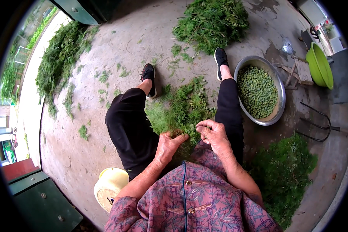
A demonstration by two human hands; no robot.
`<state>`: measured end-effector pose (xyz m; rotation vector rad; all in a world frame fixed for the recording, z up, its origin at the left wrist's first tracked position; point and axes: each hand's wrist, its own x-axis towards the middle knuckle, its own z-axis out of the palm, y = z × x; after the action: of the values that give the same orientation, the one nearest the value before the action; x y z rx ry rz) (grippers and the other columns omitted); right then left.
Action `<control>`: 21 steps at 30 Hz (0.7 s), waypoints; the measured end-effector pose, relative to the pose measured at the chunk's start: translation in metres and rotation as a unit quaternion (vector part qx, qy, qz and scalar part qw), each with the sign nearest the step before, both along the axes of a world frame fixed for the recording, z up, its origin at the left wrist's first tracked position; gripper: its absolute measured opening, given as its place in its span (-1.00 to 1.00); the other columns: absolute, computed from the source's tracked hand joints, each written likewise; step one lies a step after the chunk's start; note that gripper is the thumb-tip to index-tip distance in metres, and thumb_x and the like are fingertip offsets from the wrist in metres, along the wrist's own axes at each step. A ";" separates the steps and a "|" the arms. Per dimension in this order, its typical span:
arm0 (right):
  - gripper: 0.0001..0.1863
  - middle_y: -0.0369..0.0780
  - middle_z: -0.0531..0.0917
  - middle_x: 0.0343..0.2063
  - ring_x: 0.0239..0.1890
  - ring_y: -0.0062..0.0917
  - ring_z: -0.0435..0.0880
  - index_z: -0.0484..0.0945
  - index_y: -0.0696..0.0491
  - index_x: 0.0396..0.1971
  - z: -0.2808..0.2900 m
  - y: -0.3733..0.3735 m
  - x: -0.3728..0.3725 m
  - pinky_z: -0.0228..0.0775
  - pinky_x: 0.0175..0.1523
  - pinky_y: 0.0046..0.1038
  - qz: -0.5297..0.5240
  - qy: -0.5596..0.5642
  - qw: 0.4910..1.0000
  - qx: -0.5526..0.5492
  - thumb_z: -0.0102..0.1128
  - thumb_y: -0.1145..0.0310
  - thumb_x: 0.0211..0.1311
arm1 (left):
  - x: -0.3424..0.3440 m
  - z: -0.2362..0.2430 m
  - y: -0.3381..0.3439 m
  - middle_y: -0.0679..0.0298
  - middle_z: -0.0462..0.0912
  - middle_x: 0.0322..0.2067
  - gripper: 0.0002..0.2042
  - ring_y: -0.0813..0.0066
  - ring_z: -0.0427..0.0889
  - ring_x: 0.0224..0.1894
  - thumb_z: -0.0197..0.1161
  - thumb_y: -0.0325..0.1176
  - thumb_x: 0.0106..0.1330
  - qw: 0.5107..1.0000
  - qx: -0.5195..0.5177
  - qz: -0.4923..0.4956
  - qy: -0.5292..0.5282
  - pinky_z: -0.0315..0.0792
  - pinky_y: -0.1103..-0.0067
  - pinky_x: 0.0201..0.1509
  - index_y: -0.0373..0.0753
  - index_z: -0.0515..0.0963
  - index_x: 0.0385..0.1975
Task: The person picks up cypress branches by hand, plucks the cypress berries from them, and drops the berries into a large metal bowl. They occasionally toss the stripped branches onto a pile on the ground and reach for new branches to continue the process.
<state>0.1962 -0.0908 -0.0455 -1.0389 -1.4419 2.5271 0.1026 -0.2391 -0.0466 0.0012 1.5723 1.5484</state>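
Bare stretches of the grey concrete floor [75, 150], scattered with green scraps, give the most room between the left knee and the floor's left edge. On the right, a round silver metal basin [281, 102] of small green berries [258, 91] stands just beside the right leg [229, 112], leaving little space. A dark green feathery heap [286, 174] lies between the leg and the floor's right edge.

The loose bunch of fine, feathery green sprigs [160, 118] is between the knees, paler and blurred at its left, with brownish stems near the hands. Its long axis runs away from the body, leafy tips forward. The left hand [169, 147] pinches its stem end between thumb and fingers; the right hand's [214, 137] thumb and forefinger press together just beside it, anything between them too small to tell.
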 end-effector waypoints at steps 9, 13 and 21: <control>-0.77 -0.34 0.55 -0.54 -0.66 -0.79 0.38 0.54 0.17 -0.37 -0.002 -0.008 -0.003 0.23 -0.58 -0.73 0.040 -0.022 0.989 0.140 0.29 0.40 -0.05 | 0.003 0.003 0.001 0.43 0.48 -0.66 -0.85 0.72 0.34 -0.63 0.27 -0.38 0.02 0.996 -0.006 -0.040 0.083 0.25 0.69 -0.57 -0.33 0.54 -0.49; -0.77 -0.36 0.48 -0.61 -0.69 -0.79 0.33 0.51 0.19 -0.36 -0.006 -0.006 0.000 0.12 -0.64 -0.74 0.043 -0.025 0.999 -0.012 0.27 0.42 -0.03 | -0.001 0.010 0.000 0.45 0.45 -0.67 -0.88 0.75 0.31 -0.65 0.26 -0.42 0.00 0.999 -0.024 -0.043 0.001 0.19 0.73 -0.60 -0.31 0.53 -0.50; -0.84 -0.37 0.43 -0.65 -0.67 -0.76 0.33 0.46 0.15 -0.35 -0.019 0.010 0.009 0.07 -0.65 -0.76 0.017 0.071 0.963 -0.260 0.15 0.42 0.09 | -0.003 0.017 0.000 0.47 0.43 -0.68 -0.92 0.76 0.29 -0.69 0.23 -0.49 -0.01 0.998 0.027 -0.006 -0.063 0.15 0.76 -0.63 -0.29 0.52 -0.50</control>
<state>0.2050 -0.0810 -0.0647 -0.8552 -0.7760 3.0148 0.1000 -0.2388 -0.0295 -0.0567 1.4292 1.5511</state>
